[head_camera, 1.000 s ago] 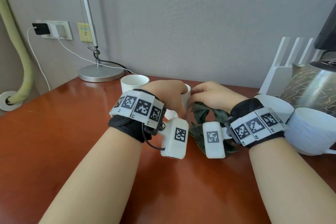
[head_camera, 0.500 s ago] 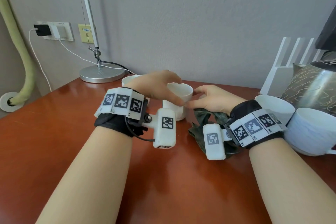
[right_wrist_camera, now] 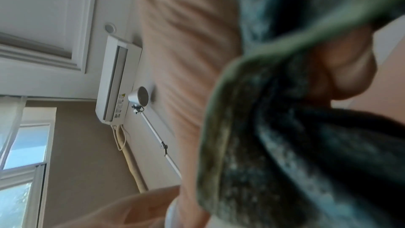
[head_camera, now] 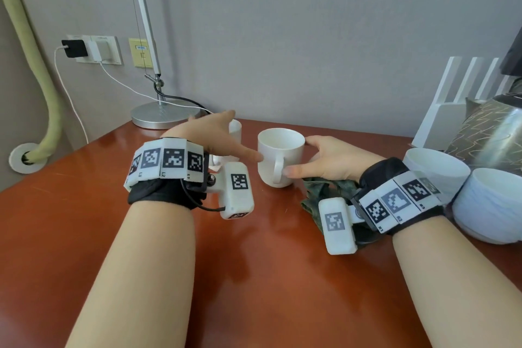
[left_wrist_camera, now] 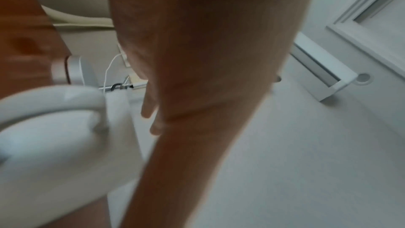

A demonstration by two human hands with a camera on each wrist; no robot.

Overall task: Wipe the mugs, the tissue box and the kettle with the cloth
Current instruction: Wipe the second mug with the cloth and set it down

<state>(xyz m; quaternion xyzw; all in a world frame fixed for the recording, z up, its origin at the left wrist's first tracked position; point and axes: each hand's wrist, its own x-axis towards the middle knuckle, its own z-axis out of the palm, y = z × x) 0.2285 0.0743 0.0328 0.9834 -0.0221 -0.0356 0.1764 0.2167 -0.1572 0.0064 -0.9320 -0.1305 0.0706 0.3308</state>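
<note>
Tabletop (head_camera: 254,277), hands flanking mug (head_camera: 278,161)

Bare forearms; black wristbands (head_camera: 163,192) carry white marker-tagged camera blocks (head_camera: 237,192).

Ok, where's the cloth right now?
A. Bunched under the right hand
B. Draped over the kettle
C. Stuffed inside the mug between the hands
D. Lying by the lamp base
A: the dark green cloth is bunched under the right hand, whose fingers curl round it in the right wrist view; the mug between the hands looks empty.
</note>
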